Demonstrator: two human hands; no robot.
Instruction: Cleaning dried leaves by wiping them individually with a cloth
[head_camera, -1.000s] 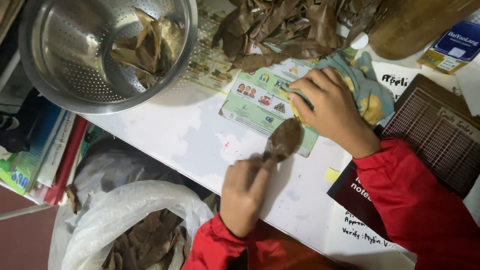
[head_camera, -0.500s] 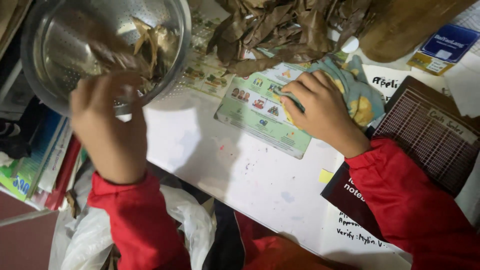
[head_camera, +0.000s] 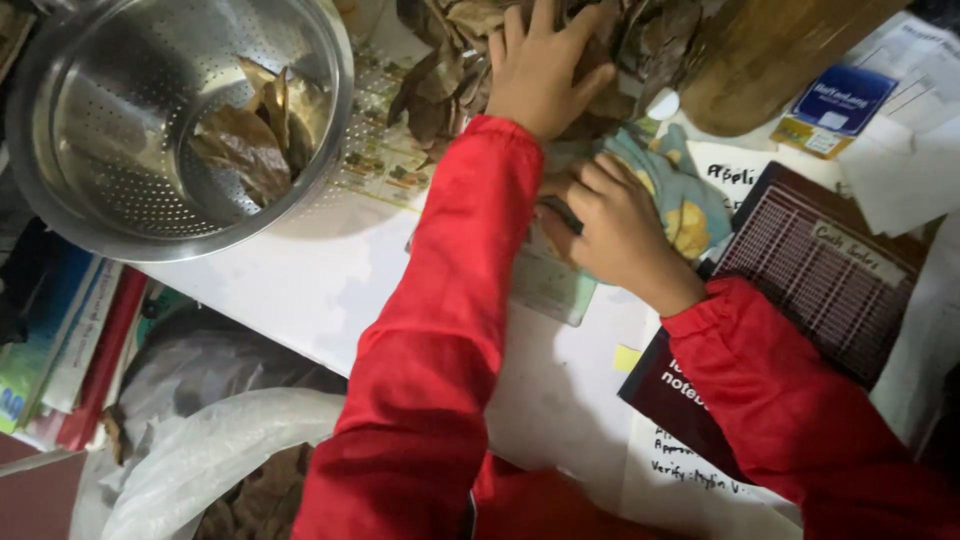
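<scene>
My left hand (head_camera: 540, 70) lies with fingers spread on a pile of dry brown leaves (head_camera: 450, 85) at the far edge of the white table (head_camera: 300, 290); its red sleeve crosses the middle of the view. My right hand (head_camera: 612, 228) is curled on a blue and yellow cloth (head_camera: 690, 205) that lies over a printed card (head_camera: 545, 285). A steel colander (head_camera: 120, 200) at the far left holds several dry leaves (head_camera: 250, 140).
A dark notebook (head_camera: 800, 265) and papers lie on the right. A brown rounded container (head_camera: 760, 65) and a small blue box (head_camera: 835, 100) stand at the far right. Below the table's edge a white plastic bag (head_camera: 210, 450) holds more leaves, beside stacked books (head_camera: 60, 340).
My left hand carried a leaf from the table to the colander, left it there, and has moved right onto the leaf pile. My right hand has stayed on the cloth.
</scene>
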